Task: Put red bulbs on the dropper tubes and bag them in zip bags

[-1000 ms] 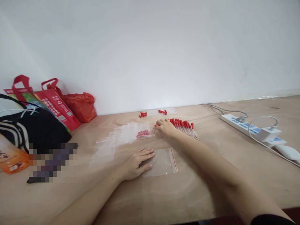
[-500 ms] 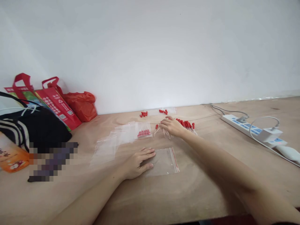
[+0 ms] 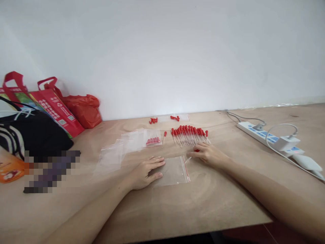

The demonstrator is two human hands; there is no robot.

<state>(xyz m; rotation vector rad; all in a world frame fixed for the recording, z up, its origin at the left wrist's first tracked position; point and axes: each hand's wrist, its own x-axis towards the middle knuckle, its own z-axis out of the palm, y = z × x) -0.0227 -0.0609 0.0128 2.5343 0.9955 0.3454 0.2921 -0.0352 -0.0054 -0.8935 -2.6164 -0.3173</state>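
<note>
"What's different on your feed?"

"The right hand has left the row of droppers and come nearer me. It's now just right of the clear bag, by its red-striped edge. I can see the whole row again, beyond the bag."

"Anything in those fingers?"

"They're pinching a red-bulbed dropper, its thin end angled toward that edge. Whether there's more than one, I can't tell."

"And the left hand?"

"Same as before: fingers spread, clenching nothing, lying flat over the near-left part of the clear bag."

"Meaning?"

"My judgement: the picking-out from the row is done for this dropper, and the work has shifted to the bag."
</note>
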